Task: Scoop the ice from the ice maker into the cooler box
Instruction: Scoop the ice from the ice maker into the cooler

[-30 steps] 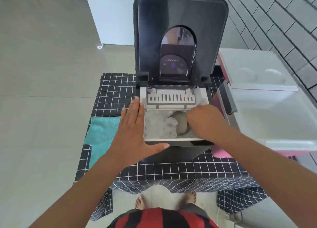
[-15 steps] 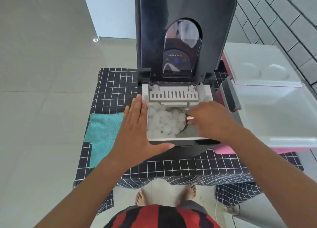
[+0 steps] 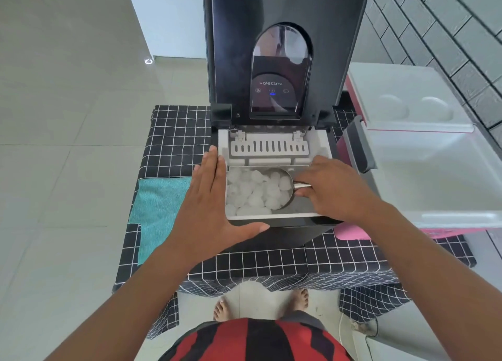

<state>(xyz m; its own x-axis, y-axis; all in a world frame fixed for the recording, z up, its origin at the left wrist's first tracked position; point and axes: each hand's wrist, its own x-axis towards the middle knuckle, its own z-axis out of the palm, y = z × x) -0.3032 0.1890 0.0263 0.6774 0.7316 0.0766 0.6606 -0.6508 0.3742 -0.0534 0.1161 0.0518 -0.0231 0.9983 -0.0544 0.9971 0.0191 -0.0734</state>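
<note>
Her right hand [image 3: 335, 188] grips the metal scoop [image 3: 285, 186] by its handle amid loose, slippery ice [image 3: 250, 192], left hand [image 3: 209, 197] flat, steadying the ice maker [image 3: 271, 223].

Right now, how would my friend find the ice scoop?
Find the tall black ice maker on the checked cloth. Look in its white ice bin. The scoop is the only shiny metal thing there, sunk among white ice cubes, handle in the right hand.
</note>
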